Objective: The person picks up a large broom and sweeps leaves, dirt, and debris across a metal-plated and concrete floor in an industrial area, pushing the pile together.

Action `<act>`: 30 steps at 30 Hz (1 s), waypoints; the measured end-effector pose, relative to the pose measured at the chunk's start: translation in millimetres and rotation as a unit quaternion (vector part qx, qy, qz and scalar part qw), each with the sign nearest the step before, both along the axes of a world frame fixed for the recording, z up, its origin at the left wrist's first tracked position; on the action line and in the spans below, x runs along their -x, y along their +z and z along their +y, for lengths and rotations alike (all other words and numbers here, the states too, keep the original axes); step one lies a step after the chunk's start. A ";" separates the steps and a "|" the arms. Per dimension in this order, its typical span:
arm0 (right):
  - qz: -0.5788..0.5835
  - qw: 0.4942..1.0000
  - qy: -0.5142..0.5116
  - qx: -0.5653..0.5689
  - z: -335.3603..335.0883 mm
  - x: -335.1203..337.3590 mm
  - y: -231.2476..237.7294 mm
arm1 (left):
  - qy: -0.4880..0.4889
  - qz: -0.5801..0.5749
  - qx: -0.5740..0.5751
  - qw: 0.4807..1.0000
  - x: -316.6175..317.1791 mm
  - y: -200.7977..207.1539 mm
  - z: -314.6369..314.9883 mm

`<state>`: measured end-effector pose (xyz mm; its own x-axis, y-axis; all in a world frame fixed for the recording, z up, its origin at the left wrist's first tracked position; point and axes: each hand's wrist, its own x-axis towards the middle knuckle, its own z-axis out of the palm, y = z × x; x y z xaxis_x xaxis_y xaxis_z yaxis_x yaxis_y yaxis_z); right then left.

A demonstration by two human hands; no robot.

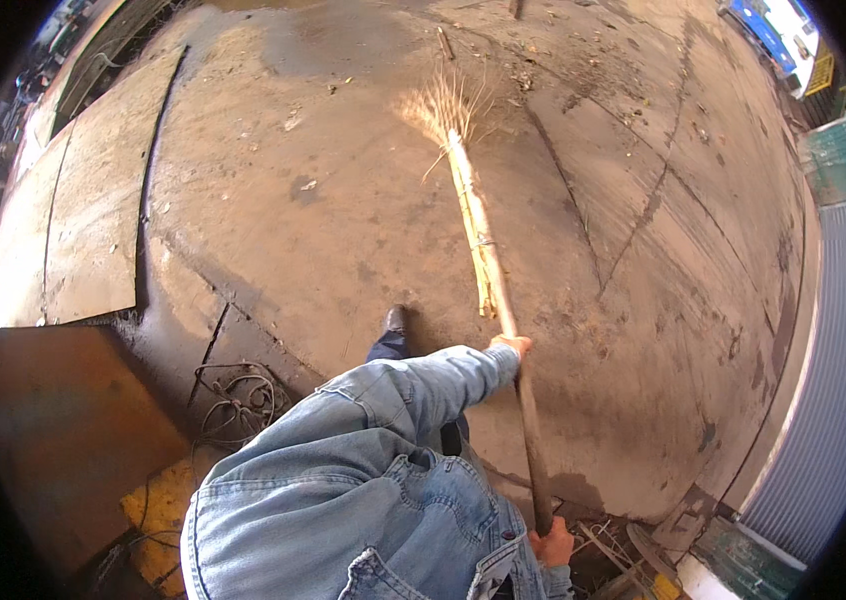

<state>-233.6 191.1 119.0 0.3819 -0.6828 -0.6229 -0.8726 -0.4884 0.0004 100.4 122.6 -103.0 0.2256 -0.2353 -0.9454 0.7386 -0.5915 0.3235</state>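
Two hands on one broom (488,270), long wooden handle, pale straw head.

Left hand (511,346): clenched round the handle at mid-shaft, denim sleeve (413,390) reaching out to it.

Right hand (551,545): clenched round the handle's butt end, at 5 o'clock, close to the body.

Broom position: runs from 5 o'clock up past centre; bristles (443,105) splayed on the concrete floor (343,230) toward 12 o'clock.

Surroundings: scattered scraps and dust (293,122) at 11 o'clock of the bristles; flat metal sheets (73,230) at 9 o'clock; tangle of wire (238,400) at 7 o'clock; corrugated shutter (833,400) at 3 o'clock; one dark shoe (395,320) near centre.

Handling note, as judgement: keep the bristles flat and light on the floor, lower hand steering, upper hand pivoting; short overlapping strokes should gather the litter rather than flick it about.
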 end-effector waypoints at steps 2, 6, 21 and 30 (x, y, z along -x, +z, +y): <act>0.058 0.997 0.019 -0.041 -3.4 41.2 -15.0 | 0.053 -0.021 0.055 0.997 26.9 -13.9 5.9; 0.031 0.994 -0.015 -0.099 -18.9 114.3 -35.0 | 0.133 0.052 0.099 0.985 50.5 36.8 37.9; 0.046 0.989 0.142 0.023 -160.9 -26.3 109.0 | 0.210 0.328 -0.040 0.920 87.2 -23.4 63.3; 0.004 0.999 -0.039 0.014 20.0 -25.7 83.8 | -0.017 0.254 -0.011 0.967 26.9 -121.6 82.1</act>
